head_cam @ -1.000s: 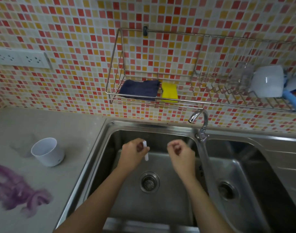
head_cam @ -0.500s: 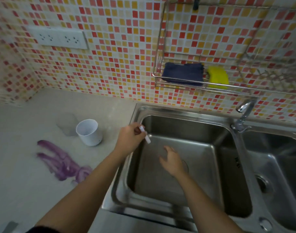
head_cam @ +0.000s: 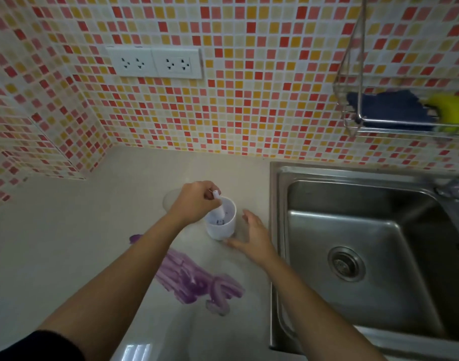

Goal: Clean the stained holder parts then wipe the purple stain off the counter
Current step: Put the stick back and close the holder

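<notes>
A white holder cup (head_cam: 221,226) stands upright on the pale counter (head_cam: 67,243), just left of the sink. My left hand (head_cam: 196,201) is over the cup and pinches a small white stick-shaped part (head_cam: 219,204), whose lower end is inside the cup. Dark specks show on the cup's bottom. To the right of the cup, my right hand (head_cam: 253,237) has its fingers spread, with the thumb tip near the cup's base. A purple stain (head_cam: 194,281) is smeared on the counter in front of the cup, partly under my left forearm.
A steel sink (head_cam: 366,256) with a drain fills the right side. A wire rack (head_cam: 353,118) on the tiled wall holds a dark blue cloth (head_cam: 389,108) and a yellow sponge (head_cam: 452,110). Sockets (head_cam: 155,62) sit on the wall. A translucent round piece (head_cam: 171,198) lies behind the cup.
My left hand carried the white part from over the sink leftwards to the cup and lowered its end inside. My right hand left the sink basin and came beside the cup.
</notes>
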`<act>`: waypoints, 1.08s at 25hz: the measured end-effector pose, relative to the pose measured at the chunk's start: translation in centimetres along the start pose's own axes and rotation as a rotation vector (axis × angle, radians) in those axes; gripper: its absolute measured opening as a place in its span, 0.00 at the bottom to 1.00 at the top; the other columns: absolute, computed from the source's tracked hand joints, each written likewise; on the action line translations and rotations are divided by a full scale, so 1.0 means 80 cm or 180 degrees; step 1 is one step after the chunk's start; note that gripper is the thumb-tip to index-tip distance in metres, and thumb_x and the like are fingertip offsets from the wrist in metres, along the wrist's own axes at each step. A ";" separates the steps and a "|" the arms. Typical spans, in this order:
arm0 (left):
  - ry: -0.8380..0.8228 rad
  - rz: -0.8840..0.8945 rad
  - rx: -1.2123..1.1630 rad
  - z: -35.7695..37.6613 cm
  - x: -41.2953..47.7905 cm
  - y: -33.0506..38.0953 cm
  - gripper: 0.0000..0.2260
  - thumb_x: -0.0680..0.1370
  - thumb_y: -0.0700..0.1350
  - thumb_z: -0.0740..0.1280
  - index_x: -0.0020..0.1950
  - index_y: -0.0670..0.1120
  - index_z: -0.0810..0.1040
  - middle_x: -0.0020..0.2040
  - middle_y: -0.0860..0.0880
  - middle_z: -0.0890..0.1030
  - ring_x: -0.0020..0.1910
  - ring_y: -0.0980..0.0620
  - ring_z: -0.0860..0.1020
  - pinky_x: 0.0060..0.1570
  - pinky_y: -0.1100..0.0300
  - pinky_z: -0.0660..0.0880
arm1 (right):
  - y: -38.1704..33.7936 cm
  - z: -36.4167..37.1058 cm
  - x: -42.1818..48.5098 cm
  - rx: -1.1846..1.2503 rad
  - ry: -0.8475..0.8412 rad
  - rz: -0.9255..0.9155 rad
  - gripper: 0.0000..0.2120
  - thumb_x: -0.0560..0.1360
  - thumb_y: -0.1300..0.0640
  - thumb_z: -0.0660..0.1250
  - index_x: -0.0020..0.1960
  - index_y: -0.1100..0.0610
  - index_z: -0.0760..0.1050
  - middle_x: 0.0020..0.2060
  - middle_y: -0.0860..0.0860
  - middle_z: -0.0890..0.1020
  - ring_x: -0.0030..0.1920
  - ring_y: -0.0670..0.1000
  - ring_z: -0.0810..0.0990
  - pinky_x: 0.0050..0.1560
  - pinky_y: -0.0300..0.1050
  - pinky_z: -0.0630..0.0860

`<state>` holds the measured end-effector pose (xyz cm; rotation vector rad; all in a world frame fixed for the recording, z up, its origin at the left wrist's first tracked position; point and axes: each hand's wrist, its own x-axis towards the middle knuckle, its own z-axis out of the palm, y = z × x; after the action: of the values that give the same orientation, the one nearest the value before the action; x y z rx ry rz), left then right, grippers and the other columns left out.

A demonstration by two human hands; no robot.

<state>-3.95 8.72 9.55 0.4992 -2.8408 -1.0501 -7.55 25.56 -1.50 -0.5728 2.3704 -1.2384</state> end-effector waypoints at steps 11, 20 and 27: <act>-0.0295 0.0324 0.0091 0.014 0.013 -0.040 0.06 0.71 0.39 0.70 0.47 0.43 0.81 0.41 0.42 0.83 0.42 0.45 0.79 0.41 0.61 0.72 | -0.014 0.044 0.013 0.0645 0.0428 -0.0145 0.38 0.61 0.47 0.78 0.66 0.50 0.65 0.58 0.42 0.75 0.56 0.40 0.74 0.49 0.23 0.68; -0.0508 0.0431 0.1099 0.028 0.015 -0.021 0.10 0.74 0.42 0.66 0.53 0.43 0.80 0.50 0.39 0.82 0.49 0.40 0.78 0.47 0.53 0.73 | -0.008 0.046 0.017 0.0479 0.0360 -0.0034 0.41 0.61 0.43 0.76 0.69 0.50 0.63 0.61 0.47 0.73 0.59 0.46 0.74 0.55 0.39 0.73; -0.0226 -0.0189 -0.0842 -0.025 0.014 -0.045 0.27 0.72 0.43 0.72 0.69 0.43 0.69 0.61 0.48 0.78 0.52 0.53 0.77 0.50 0.70 0.71 | -0.004 0.043 0.020 0.0425 0.0344 -0.0036 0.44 0.58 0.46 0.79 0.68 0.52 0.63 0.62 0.47 0.73 0.59 0.46 0.73 0.56 0.37 0.70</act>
<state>-3.65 4.57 8.72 0.5337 -2.6999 -1.4550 -7.02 22.26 -3.25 -0.4888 2.3511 -1.4537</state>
